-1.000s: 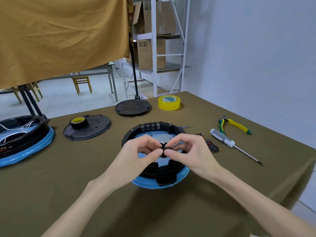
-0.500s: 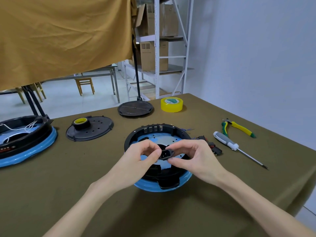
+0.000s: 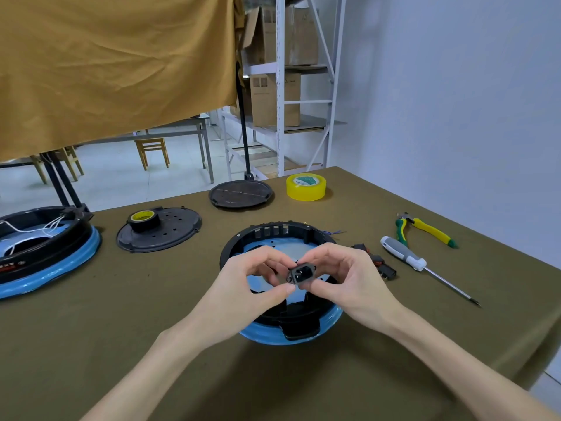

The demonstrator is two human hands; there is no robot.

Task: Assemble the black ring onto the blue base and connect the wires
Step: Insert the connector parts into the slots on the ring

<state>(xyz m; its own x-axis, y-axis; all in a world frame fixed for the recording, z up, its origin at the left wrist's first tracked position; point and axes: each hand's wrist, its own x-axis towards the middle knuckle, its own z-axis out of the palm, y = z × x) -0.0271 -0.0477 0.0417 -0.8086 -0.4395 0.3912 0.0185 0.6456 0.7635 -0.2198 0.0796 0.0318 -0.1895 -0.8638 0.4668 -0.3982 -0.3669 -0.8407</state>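
A black ring (image 3: 273,230) sits on a blue base (image 3: 264,337) in the middle of the olive table. Above it, my left hand (image 3: 243,287) and my right hand (image 3: 349,281) together pinch a small black power socket (image 3: 300,275), its open face turned toward me. The left thumb and fingers hold its left side and the right fingers hold its right side. Thin wire ends (image 3: 332,232) stick out behind the ring at the right. The hands hide much of the ring's inside.
A second blue-and-black unit with white wires (image 3: 42,253) lies far left. A black plate (image 3: 170,238) carries a tape roll (image 3: 144,220); another black disc (image 3: 241,194) and yellow tape (image 3: 306,187) lie behind. Small black parts (image 3: 384,267), screwdriver (image 3: 406,256) and pliers (image 3: 425,227) lie right.
The socket has turned between my fingers, and its face now shows toward me. Both hands stayed over the ring, held a little higher.
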